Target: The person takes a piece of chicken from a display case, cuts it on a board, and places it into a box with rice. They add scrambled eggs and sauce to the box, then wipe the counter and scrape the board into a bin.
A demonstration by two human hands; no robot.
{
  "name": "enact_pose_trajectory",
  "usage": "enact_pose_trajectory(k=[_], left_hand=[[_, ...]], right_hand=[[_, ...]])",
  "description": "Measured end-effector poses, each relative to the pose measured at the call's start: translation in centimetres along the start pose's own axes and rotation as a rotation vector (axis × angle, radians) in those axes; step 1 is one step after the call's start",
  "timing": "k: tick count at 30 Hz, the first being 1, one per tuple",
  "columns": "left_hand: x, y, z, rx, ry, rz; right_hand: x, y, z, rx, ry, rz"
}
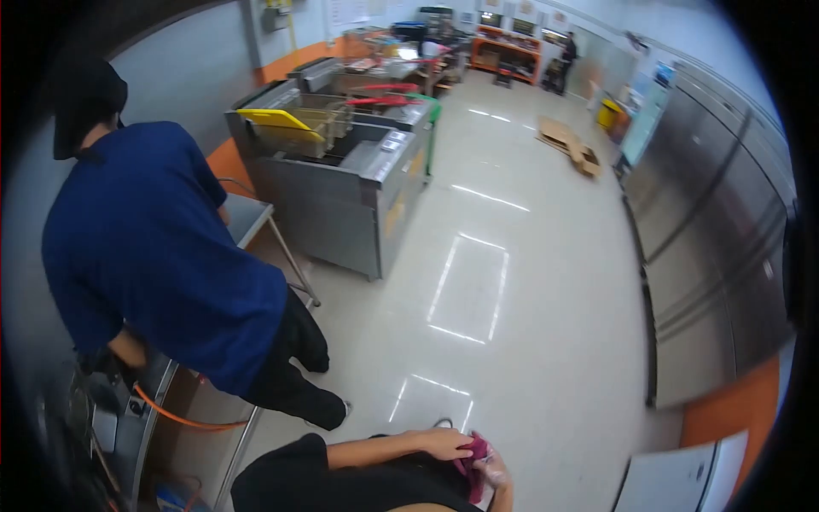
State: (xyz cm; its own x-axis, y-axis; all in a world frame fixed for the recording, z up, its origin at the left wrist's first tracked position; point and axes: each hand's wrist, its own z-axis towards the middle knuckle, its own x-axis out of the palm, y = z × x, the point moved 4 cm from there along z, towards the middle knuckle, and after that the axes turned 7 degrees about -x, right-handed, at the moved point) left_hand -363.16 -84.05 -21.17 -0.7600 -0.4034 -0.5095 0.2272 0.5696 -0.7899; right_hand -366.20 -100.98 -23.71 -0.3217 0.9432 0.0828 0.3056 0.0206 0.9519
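Observation:
At the bottom of the head view, my left hand (445, 444) reaches across from the left, its fingers closed on a crumpled magenta cloth (476, 452). My right hand (492, 468) is on the other side of the same cloth, fingers curled against it. Something clear and shiny, like a thin plastic glove, covers part of the right hand. Both hands are close together in front of my black clothing, above the pale floor. Folds of the cloth hide some of the fingertips.
On the left, a person in a blue shirt (153, 230) bends over a metal counter with an orange hose (183, 420). Fryers with baskets (320, 192) stand ahead. Steel refrigerators (717, 230) line the right. Flattened cardboard (567, 145) lies on the glossy floor; another person (563, 64) stands far back.

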Motion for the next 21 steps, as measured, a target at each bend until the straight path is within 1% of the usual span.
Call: enact_pose_trajectory(k=[2,3,4,6,7,9,10,12,13,14,16,17,18,20,21], left_hand=[[-6.5,0.7,2.5,0.027,-0.155,-0.189],[-10.7,-0.4,2.3,-0.026,-0.127,-0.45],[-13.7,0.4,3.0,-0.119,-0.159,-0.642],[-20.1,2.7,4.5,-0.173,-0.22,-0.535],[-22.4,4.1,5.5,-0.177,-0.247,-0.545],[-27.2,7.3,7.2,-0.229,-0.422,-0.786],[-29.8,9.1,8.8,-0.235,-0.434,-0.784],[-34.4,11.9,11.4,-0.174,-0.751,-0.547],[-37.2,12.9,13.0,-0.19,-0.785,-0.565],[-40.9,13.9,14.7,-0.179,-0.791,-0.557],[-46.4,16.0,18.7,-0.406,-0.665,-0.298],[-49.5,16.6,20.6,-0.39,-0.734,-0.19],[-51.8,17.5,22.7,-0.401,-0.725,-0.201],[-58.3,19.2,27.1,-0.282,-0.705,-0.128],[-61.8,20.4,29.3,-0.294,-0.718,-0.123]], right_hand=[[-1.1,5.9,8.1,0.18,0.394,0.302],[-1.0,10.9,11.7,0.247,0.509,0.296],[-2.6,11.8,16.5,0.301,0.61,0.287],[-5.4,13.0,26.4,0.306,0.74,-0.055],[-5.5,15.4,30.7,0.311,0.764,-0.071],[-4.5,20.3,38.1,0.29,0.793,-0.127],[-4.5,21.1,42.3,0.285,0.805,-0.129],[-5.4,22.4,49.0,0.046,0.769,-0.279],[-6.0,23.8,51.5,0.089,0.757,-0.088],[-6.2,25.6,53.9,0.076,0.756,-0.097],[-7.7,28.6,57.1,0.137,0.628,-0.103],[-8.4,30.0,58.6,0.104,0.614,-0.153],[-10.1,29.8,60.4,0.168,0.568,-0.218],[-13.5,29.7,64.4,0.096,0.417,-0.265],[-14.2,30.1,67.0,0.089,0.433,-0.264]])
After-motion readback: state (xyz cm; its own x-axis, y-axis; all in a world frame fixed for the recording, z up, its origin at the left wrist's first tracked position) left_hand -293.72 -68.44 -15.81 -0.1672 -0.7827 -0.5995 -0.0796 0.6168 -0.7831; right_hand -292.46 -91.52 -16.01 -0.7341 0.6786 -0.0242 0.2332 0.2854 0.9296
